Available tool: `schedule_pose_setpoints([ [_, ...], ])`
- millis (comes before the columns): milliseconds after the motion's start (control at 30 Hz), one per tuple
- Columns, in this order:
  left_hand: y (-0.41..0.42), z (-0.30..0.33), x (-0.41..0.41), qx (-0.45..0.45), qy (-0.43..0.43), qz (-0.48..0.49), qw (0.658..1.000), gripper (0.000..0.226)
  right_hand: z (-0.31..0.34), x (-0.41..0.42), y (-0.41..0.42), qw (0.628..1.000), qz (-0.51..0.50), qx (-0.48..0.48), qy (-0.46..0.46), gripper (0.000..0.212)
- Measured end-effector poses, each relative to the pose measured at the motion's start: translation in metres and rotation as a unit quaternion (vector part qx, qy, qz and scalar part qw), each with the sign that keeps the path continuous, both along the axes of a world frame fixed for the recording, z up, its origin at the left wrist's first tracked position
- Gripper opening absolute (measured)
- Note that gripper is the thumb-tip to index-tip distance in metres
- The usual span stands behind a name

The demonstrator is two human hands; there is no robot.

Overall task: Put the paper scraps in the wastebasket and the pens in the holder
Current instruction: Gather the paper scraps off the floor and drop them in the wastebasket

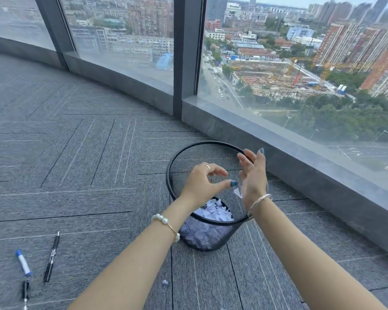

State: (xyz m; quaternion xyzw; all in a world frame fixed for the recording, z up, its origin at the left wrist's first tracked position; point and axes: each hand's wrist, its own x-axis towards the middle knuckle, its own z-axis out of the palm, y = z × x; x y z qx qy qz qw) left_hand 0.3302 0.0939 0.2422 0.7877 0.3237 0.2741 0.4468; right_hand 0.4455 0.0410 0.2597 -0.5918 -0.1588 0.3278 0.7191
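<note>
Both hands hover over the black mesh wastebasket (211, 233). The left hand (202, 184) has loosely curled fingers holding nothing; the right hand (253, 175) is spread. A paper scrap (238, 193) hangs between them above the scraps (213, 211) inside. Pens (52, 257) lie far left.

Bright, even daylight pours in through the tall windows (126, 36) at the top, leaving the gray carpet (81, 157) softly lit with only faint, diffuse shadows. The left panes look hazy and washed out with a milky glare, while the right pane shows the city more clearly. Wide-angle distortion bows the window sill (278, 139) and mullions, and the fingers of both hands (213, 175) are slightly motion-blurred.
</note>
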Motion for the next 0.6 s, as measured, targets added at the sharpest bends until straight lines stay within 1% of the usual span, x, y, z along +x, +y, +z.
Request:
schedule_pose_setpoints([
  [67, -0.003, -0.004, 0.001, 0.002, 0.043, -0.021, 0.999, 0.032, 0.002, -0.004, 0.001, 1.000, 0.008, -0.003, -0.004, 0.038],
  [133, -0.005, -0.007, 0.001, -0.004, 0.049, -0.017, 0.999, 0.028, 0.003, -0.006, 0.001, 1.000, 0.013, -0.004, -0.016, 0.038],
  [200, -0.004, -0.008, 0.000, 0.014, 0.059, -0.015, 0.998, 0.025, 0.003, -0.005, 0.002, 1.000, 0.008, 0.004, -0.029, 0.037],
  [267, -0.003, -0.008, -0.001, 0.030, 0.065, -0.012, 0.997, 0.027, 0.002, -0.004, 0.002, 0.999, 0.005, 0.000, -0.045, 0.036],
  [433, 0.000, 0.001, -0.008, -0.041, -0.021, 0.025, 0.999, 0.031, 0.005, 0.000, -0.006, 0.992, 0.038, -0.034, -0.112, 0.037],
  [500, 0.002, 0.004, -0.014, -0.040, -0.028, 0.036, 0.998, 0.031, 0.005, -0.001, -0.012, 0.984, 0.062, -0.045, -0.158, 0.049],
  [533, 0.004, 0.005, -0.018, -0.037, -0.031, 0.039, 0.998, 0.031, 0.004, -0.002, -0.016, 0.979, 0.074, -0.053, -0.182, 0.051],
  [600, 0.005, 0.008, -0.027, -0.035, -0.040, 0.043, 0.998, 0.028, 0.001, -0.004, -0.023, 0.968, 0.091, -0.070, -0.223, 0.042],
])
